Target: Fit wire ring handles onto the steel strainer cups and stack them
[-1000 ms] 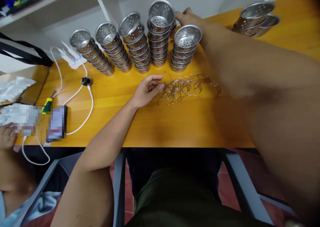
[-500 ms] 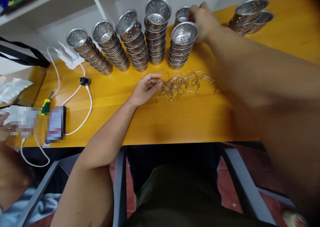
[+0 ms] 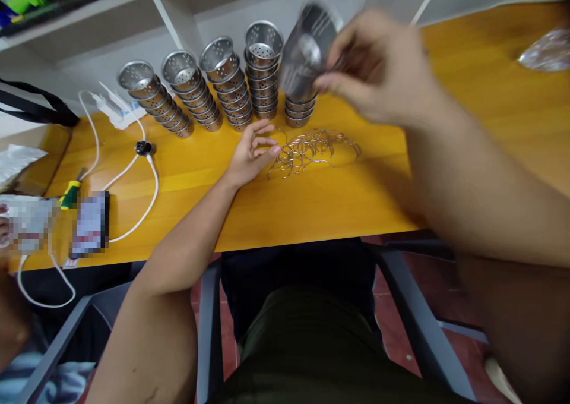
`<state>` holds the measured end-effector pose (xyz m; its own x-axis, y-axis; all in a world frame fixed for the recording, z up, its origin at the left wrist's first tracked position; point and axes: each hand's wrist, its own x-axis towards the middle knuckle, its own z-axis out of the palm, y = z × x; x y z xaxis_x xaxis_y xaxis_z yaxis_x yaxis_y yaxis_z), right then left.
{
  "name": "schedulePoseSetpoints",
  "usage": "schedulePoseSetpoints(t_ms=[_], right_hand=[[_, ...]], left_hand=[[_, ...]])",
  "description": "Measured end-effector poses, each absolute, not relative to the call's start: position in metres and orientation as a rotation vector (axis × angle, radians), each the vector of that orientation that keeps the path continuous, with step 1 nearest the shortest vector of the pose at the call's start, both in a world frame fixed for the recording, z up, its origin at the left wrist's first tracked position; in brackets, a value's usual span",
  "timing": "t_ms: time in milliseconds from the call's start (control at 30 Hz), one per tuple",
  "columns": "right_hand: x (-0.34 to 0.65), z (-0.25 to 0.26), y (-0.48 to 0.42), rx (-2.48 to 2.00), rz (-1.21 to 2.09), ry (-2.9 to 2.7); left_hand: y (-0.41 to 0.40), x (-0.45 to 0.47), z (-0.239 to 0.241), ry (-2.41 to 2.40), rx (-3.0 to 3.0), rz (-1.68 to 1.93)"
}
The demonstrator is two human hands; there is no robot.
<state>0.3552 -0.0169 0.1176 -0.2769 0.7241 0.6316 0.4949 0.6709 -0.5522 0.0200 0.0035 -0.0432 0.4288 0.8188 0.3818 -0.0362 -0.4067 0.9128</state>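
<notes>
My right hand (image 3: 378,65) is raised above the orange table (image 3: 312,208), closed on a perforated metal cup (image 3: 307,47) that is blurred by motion. My left hand (image 3: 249,151) rests on the table with fingers loosely apart, its fingertips touching the left edge of a pile of thin wire rings (image 3: 312,148). Several leaning stacks of the same perforated metal cups (image 3: 222,83) stand in a row behind the rings. A short stack (image 3: 298,110) sits directly below the lifted cup.
A white cable (image 3: 133,172) and charger lie at the left, beside a green-handled screwdriver (image 3: 69,195) and a phone (image 3: 91,223). Another person's arm shows at the lower left. More metal pieces (image 3: 547,53) lie blurred at the far right. A chair frame (image 3: 409,309) is under the table.
My right hand has pulled back from behind the stacks toward me, lifting one metal cup with it. My left hand stays at the wire rings, its fingers slightly more spread.
</notes>
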Motion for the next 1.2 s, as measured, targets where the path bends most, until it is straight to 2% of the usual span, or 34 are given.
schedulePoseSetpoints(t_ms=[200,333,800,1033,1200], right_hand=[[0.3,0.043,-0.034,-0.811,0.458,-2.193],[0.292,0.018,-0.026,-0.715,0.494,-2.163],[0.305,0.014,-0.034,-0.596,0.63,-2.129],[0.288,0.0,-0.027,-0.634,0.902,-1.842],[0.284,0.008,-0.029,-0.728,0.723,-1.706]], left_hand=[[0.023,0.017,-0.057,0.525,1.918,1.261],[0.043,0.01,-0.064,0.46,2.108,1.292],[0.029,0.007,-0.033,0.486,2.279,1.323],[0.03,0.002,-0.034,0.615,2.303,1.286],[0.028,0.004,-0.03,0.582,2.334,1.268]])
